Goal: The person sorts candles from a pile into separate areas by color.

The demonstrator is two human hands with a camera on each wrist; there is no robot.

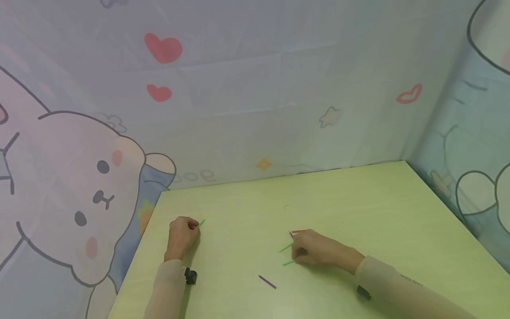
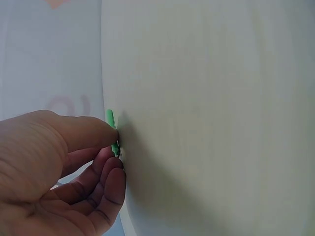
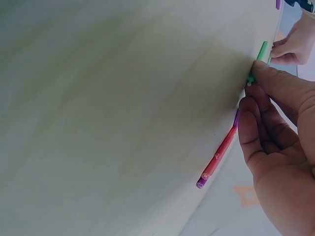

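At the left of the table my left hand (image 1: 183,237) pinches a short green stick (image 2: 110,118) between thumb and fingertips; one end sticks out past the fingers. My right hand (image 1: 316,249), right of the middle, pinches another green stick (image 3: 263,50) with thumb and forefinger, low over the tabletop. A second green stick (image 1: 285,247) pokes out to the left of that hand, which hides its other end. Beyond the knuckles lie a red stick (image 3: 219,152) and a purple stick (image 3: 200,185), overlapping each other. Nearer the front lies a separate purple stick (image 1: 267,282).
The pale yellow-green table (image 1: 239,212) meets a printed cloth backdrop (image 1: 247,88) along its back edge. More cloth hangs at the left and right. A small black device (image 1: 191,276) sits on the left wrist, another (image 1: 363,292) on the right.
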